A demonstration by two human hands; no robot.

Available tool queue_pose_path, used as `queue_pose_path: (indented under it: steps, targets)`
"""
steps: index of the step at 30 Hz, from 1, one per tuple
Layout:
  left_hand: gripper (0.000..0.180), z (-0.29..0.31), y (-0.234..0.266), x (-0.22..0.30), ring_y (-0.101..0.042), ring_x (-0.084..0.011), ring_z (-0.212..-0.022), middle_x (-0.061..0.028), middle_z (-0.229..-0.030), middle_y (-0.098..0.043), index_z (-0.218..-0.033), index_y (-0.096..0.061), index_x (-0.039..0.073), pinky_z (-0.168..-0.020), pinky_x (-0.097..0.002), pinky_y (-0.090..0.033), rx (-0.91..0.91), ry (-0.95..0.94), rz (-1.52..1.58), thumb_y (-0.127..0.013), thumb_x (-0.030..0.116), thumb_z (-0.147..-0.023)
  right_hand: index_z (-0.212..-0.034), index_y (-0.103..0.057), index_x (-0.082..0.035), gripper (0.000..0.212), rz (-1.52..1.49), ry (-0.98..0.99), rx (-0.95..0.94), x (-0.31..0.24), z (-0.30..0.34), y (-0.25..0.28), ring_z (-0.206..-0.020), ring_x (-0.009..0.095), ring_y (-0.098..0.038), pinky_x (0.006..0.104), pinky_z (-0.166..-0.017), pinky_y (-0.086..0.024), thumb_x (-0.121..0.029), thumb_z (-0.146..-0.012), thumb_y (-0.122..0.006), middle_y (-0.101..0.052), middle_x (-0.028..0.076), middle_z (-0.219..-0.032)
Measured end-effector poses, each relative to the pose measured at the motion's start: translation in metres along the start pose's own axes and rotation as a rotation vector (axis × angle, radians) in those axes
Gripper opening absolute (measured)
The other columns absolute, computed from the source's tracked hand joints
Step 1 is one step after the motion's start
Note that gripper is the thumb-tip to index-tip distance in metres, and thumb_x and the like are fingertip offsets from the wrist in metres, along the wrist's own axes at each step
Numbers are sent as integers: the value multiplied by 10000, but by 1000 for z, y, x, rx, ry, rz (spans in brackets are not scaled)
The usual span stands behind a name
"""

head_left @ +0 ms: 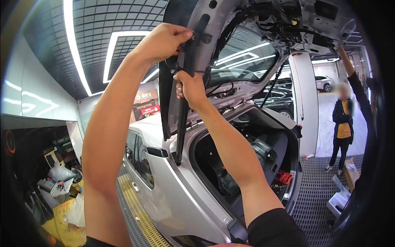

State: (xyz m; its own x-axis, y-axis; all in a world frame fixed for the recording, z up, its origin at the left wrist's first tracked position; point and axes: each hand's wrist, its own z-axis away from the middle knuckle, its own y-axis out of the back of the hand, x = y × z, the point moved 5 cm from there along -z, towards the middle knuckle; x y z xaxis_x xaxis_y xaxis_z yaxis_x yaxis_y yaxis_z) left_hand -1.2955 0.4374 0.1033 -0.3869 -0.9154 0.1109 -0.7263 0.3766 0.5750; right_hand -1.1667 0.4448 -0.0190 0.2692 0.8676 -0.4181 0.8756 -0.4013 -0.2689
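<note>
A black tailgate strut (181,136) runs from the body edge of a silver car (164,185) up to the raised tailgate (230,24). My right hand (191,88) is wrapped round its upper part. Higher up, my left hand (164,41) is closed, thumb and forefinger pinched together beside the strut's top end and a small dark bracket (204,38). Whatever the left fingers hold is too small to make out. A thin black cable hangs below that hand. Bare metal and wiring (263,20) show on the tailgate's inner side.
At the far right a co-worker's raised arm (347,61) reaches the tailgate edge. Another person (343,119) stands behind on the grated floor (308,185). Red tools (284,177) lie in the open boot. Bags and boxes (61,173) are piled at the left.
</note>
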Motion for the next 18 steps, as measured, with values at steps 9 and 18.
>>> queue_pose_path:
  steps: [9,18]
  targets:
    - [383,9,0,7,-691,-171,-942,-89,-1093,-745,-1262,-721,2,-846,-313,-552,95,94,35,-685,296,-1019,-710,-536,-78,177,12,-24,-2,3,-5,0,-414,123,-460,304,-436,-399,-126,-856,-624,-475,1,-542]
    - [490,11,-3,8,-678,-145,-1023,-129,-1191,-727,-1294,-698,-7,-915,-320,-560,106,164,11,-694,389,-1005,-678,-561,-63,180,22,12,32,-1,-6,3,-413,112,-475,293,-411,-393,-110,-840,-624,-497,0,-541]
